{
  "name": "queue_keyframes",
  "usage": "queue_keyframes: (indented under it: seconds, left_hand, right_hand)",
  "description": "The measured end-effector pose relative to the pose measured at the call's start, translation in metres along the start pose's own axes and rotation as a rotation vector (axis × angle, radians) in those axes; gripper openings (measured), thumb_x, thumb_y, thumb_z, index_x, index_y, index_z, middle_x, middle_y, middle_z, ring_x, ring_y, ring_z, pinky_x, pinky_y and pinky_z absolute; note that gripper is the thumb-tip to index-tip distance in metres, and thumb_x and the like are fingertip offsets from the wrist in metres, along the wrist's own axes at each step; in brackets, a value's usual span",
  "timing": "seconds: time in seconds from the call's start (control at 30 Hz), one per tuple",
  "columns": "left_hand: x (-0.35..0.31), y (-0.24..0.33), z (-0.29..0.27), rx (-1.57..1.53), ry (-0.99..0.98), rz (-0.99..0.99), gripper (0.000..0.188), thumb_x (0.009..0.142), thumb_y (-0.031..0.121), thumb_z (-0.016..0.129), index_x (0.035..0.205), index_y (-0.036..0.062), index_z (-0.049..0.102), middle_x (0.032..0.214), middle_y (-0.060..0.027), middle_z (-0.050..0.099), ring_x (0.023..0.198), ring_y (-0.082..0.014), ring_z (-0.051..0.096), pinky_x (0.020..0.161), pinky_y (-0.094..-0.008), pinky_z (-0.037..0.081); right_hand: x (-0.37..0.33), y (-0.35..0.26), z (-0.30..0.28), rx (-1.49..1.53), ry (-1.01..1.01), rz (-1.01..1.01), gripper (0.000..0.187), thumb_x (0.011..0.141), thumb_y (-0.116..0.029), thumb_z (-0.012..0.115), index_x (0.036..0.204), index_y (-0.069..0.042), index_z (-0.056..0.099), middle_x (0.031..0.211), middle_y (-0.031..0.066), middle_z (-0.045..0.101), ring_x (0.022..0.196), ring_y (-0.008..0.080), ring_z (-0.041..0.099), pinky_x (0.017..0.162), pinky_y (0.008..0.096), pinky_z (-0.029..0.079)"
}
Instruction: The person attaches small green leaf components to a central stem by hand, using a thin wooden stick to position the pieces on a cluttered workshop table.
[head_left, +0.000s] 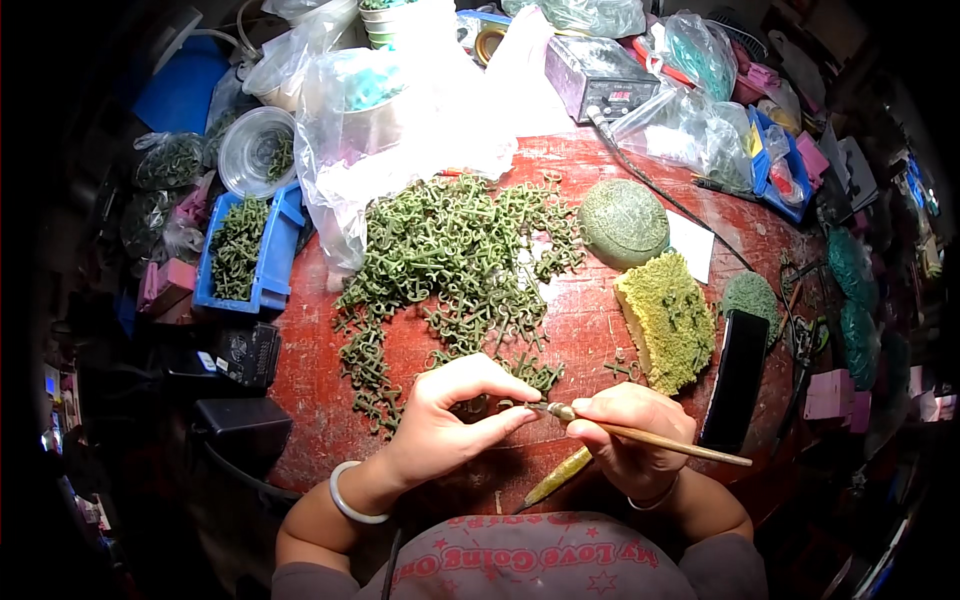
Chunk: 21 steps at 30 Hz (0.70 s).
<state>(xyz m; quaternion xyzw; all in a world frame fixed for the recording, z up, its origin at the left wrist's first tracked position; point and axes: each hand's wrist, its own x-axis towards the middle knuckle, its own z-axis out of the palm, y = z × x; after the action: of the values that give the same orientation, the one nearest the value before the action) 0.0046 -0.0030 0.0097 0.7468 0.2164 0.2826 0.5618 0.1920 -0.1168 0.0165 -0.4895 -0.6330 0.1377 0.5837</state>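
Observation:
My right hand (635,435) grips a thin wooden-handled tool (690,447) like a pen; its metal-banded end points left. My left hand (460,410) is closed in a pinch, thumb and index fingertips meeting at that tool's tip. Whatever small piece sits between them is too small to make out. Just beyond my hands spreads a large heap of small green curled, cross-like pieces (450,245). A few loose ones lie near my right hand, beside a yellow-green sponge block (665,325) with several pieces on its top. A yellow-handled pointed tool (556,480) lies below my right hand.
On the red worktop (590,310) are a round speckled green block (624,223), a smaller green pad (750,300) and a black phone (735,380). A blue bin (275,265) of green pieces stands left. A control box (600,80) with a cable and plastic bags (340,190) line the back.

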Motion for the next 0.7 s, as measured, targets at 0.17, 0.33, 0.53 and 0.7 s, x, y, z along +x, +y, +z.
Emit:
queue_keyframes:
  seconds: [0.17,0.33,0.53,0.7]
  left_hand:
    - [0.0003,-0.0003,-0.0001,0.001,-0.011,0.016,0.020,0.076,-0.003,0.080,0.095,0.0018,0.075,0.088,-0.0080,0.071,0.082,-0.0171,0.066,0.076,-0.0289,0.051]
    - [0.0000,0.0007,-0.0003,-0.002,-0.008,0.005,0.019,0.076,-0.003,0.079,0.094,0.0018,0.075,0.088,-0.0080,0.072,0.082,-0.0170,0.066,0.075,-0.0292,0.051]
    - [0.0009,0.0010,-0.0008,-0.007,-0.021,0.009,0.018,0.076,-0.003,0.078,0.094,0.0014,0.075,0.088,-0.0082,0.072,0.082,-0.0175,0.066,0.075,-0.0297,0.051]
    - [0.0006,-0.0007,-0.0006,0.001,-0.035,0.045,0.017,0.078,0.001,0.079,0.094,0.0031,0.074,0.088,-0.0062,0.072,0.078,-0.0158,0.065,0.071,-0.0286,0.050]
  right_hand:
    - [0.0002,-0.0010,-0.0009,-0.019,-0.002,0.000,0.022,0.080,-0.004,0.080,0.097,0.004,0.068,0.075,0.0119,0.068,0.061,0.0218,0.066,0.054,0.0304,0.053]
    - [-0.0003,-0.0014,-0.0018,-0.016,-0.007,0.001,0.022,0.080,-0.005,0.080,0.096,0.004,0.069,0.076,0.0117,0.068,0.062,0.0218,0.066,0.055,0.0304,0.053]
    - [0.0011,-0.0036,-0.0019,-0.034,-0.016,0.008,0.021,0.080,-0.004,0.080,0.095,0.003,0.069,0.076,0.0119,0.069,0.062,0.0218,0.067,0.056,0.0306,0.054]
    - [0.0002,-0.0032,-0.0014,-0.013,-0.002,0.020,0.021,0.079,-0.005,0.081,0.095,0.003,0.069,0.076,0.0117,0.069,0.062,0.0216,0.067,0.056,0.0303,0.054]
